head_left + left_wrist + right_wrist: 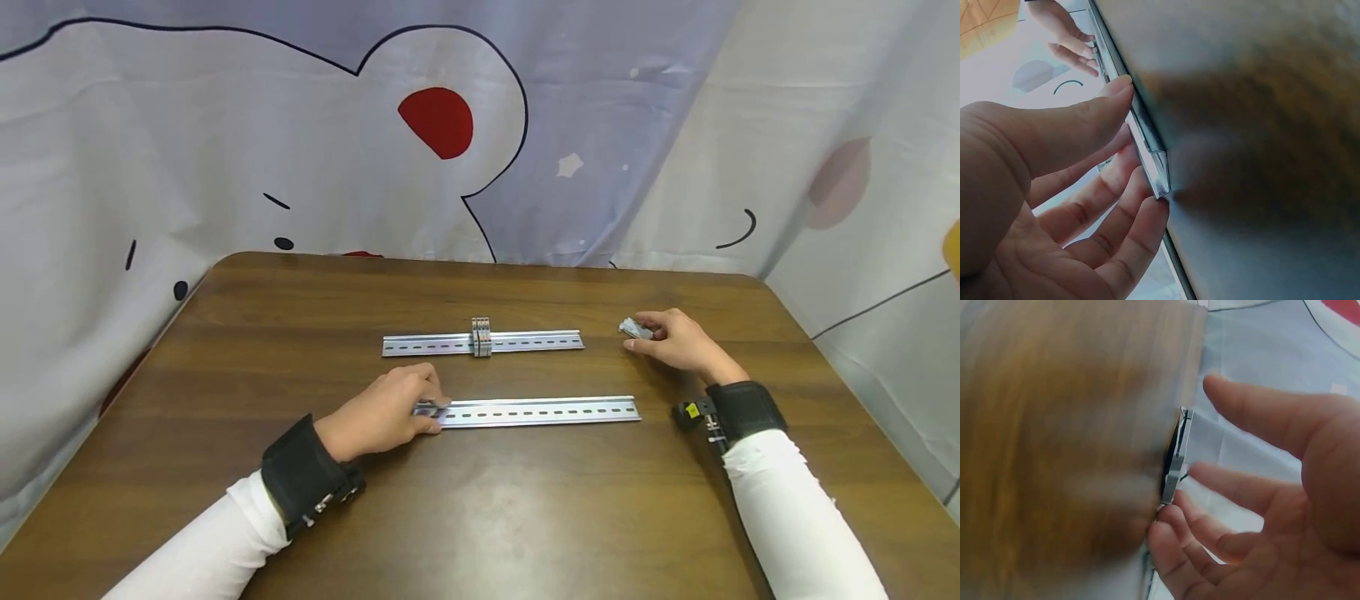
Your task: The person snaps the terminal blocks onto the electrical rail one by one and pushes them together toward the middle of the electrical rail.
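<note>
Nearer to me lies a slotted metal DIN rail [540, 412], flat on the table. My left hand [386, 408] grips its left end, thumb on the near edge and fingers on the far edge. The left wrist view shows the rail's end [1159, 172] between thumb and fingers. At the right, my right hand [678, 340] is around a small grey part [636, 328] that looks like a terminal block. In the right wrist view the thumb is apart from this block [1177, 456], while fingertips are at its lower end.
Farther back, a second, shorter-looking DIN rail [427, 344] lies roughly parallel to the first. Several narrow terminal blocks [482, 337] stand side by side at its middle. The brown wooden table [495, 508] ends at a printed curtain [315, 142].
</note>
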The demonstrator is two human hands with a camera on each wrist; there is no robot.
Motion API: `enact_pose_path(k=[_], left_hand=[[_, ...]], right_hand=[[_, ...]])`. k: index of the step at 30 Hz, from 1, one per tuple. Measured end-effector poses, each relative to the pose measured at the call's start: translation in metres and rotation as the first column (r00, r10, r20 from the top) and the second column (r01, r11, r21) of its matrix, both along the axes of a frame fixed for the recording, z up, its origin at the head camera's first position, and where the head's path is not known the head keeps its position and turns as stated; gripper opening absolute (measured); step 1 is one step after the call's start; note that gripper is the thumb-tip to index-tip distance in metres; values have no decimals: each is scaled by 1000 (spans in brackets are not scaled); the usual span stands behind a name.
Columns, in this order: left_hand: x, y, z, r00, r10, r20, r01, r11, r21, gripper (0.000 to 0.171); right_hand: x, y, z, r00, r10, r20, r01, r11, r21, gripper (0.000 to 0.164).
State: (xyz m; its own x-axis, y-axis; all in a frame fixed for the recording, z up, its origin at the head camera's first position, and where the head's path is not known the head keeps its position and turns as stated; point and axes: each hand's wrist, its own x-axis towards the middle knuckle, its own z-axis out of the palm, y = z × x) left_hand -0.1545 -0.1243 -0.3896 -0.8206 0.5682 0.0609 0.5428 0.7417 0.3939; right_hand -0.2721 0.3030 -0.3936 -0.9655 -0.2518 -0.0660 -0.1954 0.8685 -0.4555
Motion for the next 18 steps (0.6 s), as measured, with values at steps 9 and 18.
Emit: enact_pose_path(k=[9, 18], left_hand=[[-2, -2, -1, 1000, 14, 28, -15, 999, 29, 30], [-1, 1, -1, 999, 24, 41, -25, 1000, 13, 31]], right_hand=[[7, -6, 2, 992, 51, -112, -44, 997, 66, 36], [13, 0, 8, 999, -22, -44, 24, 999, 41, 37]])
